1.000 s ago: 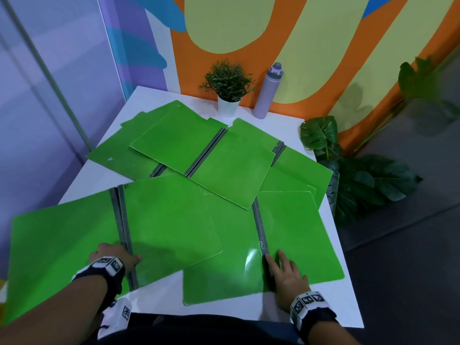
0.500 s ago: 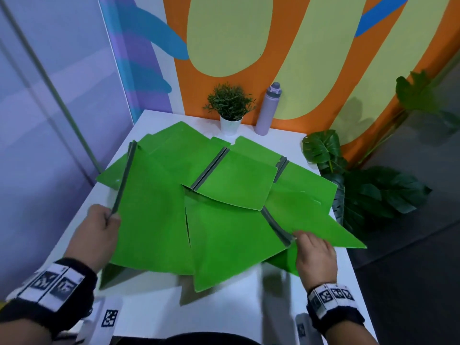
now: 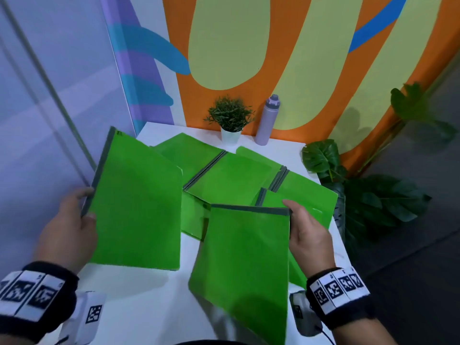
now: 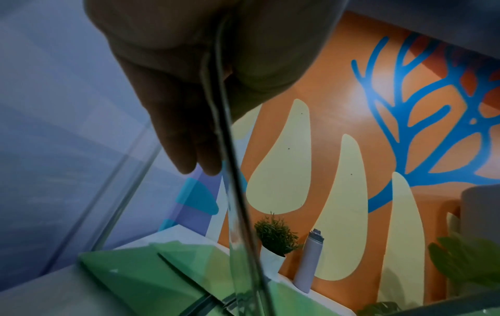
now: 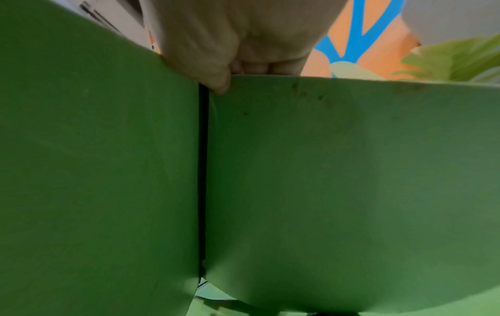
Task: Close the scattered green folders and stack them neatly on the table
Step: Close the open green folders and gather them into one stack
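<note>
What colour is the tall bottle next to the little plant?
The bottle is pale purple, clearest in the head view.

Even, bright indoor light; soft shadows on the desk; wrist views dim, blurred close up, edges warped.

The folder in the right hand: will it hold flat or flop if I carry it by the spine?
Held by its grey spine in the right hand, the folder hangs with its lower edge curving, so it probably bends. Its covers look thin: likely light. The glossy sheen on it suggests a slick surface that may slide once stacked.
</note>
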Available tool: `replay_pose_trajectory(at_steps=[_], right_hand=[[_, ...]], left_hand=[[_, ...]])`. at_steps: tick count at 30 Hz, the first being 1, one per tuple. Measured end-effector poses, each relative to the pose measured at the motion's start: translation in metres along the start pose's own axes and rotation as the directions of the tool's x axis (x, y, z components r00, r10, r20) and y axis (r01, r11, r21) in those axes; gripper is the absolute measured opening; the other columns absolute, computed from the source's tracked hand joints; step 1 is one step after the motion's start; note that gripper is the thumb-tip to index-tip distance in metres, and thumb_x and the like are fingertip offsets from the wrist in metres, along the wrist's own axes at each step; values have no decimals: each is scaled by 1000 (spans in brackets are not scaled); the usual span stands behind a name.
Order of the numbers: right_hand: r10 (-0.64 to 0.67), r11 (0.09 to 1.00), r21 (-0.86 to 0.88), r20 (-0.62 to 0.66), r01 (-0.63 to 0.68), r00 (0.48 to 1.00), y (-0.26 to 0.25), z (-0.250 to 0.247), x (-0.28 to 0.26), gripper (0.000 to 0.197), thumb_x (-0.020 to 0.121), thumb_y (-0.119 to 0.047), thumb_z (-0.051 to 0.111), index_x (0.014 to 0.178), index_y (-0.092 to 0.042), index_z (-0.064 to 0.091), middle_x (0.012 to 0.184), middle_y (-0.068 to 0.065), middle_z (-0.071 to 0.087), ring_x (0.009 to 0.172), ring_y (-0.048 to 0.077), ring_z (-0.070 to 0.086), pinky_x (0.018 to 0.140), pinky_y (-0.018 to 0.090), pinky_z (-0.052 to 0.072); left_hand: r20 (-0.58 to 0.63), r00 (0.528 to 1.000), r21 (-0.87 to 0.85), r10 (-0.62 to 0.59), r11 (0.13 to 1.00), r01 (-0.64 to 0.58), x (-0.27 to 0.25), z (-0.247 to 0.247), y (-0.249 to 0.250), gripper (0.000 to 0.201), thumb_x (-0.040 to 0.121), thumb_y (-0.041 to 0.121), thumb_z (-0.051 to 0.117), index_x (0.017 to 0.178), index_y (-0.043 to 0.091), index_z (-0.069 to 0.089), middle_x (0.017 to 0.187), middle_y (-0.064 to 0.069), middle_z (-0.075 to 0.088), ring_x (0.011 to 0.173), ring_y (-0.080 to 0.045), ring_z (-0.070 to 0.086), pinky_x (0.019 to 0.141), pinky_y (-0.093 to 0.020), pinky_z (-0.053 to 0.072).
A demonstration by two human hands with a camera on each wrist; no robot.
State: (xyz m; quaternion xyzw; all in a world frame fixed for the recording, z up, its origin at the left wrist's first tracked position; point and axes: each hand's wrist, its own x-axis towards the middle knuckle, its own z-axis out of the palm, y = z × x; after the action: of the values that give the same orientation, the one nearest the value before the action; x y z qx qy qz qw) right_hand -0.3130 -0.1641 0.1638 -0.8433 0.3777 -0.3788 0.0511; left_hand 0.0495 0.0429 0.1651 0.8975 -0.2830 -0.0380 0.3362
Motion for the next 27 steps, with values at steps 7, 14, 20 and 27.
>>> replay_pose_trajectory(at_steps=[7,14,20,27], right_hand=[[-84,978,207,251,32,964,5,-1,-1,31,84,-3,43,96,-20,65,86,-9,58,66,9,53,56,18,41],[50,976,153,540,-156,840,-5,-21,6,47,79,-18,38,118,-31,62,101,-14,57,75,8,58,66,29,50],[70,994,19,639,-106,766,-3,-25,2,41,83,4,53,110,-22,70,124,1,63,110,15,60,98,26,43],[11,999,27,252,-19,968,9,-75,28,54,70,23,55,103,-15,73,107,10,70,101,22,66,91,11,39]], left_hand=[[104,992,-22,69,997,-67,-7,0,3,70,79,-13,48,113,48,55,110,-15,66,93,-36,62,79,-41,49],[96,989,186,109,975,-126,1,2,-8,51,77,-18,47,113,9,71,122,-26,64,105,-46,61,90,-53,51],[98,984,190,152,967,-168,12,7,-18,51,73,-21,48,114,1,69,117,-29,61,105,-48,58,91,-56,48],[47,987,139,152,978,-157,39,20,-69,50,79,-10,44,121,9,63,117,-26,60,99,-48,60,86,-56,50]])
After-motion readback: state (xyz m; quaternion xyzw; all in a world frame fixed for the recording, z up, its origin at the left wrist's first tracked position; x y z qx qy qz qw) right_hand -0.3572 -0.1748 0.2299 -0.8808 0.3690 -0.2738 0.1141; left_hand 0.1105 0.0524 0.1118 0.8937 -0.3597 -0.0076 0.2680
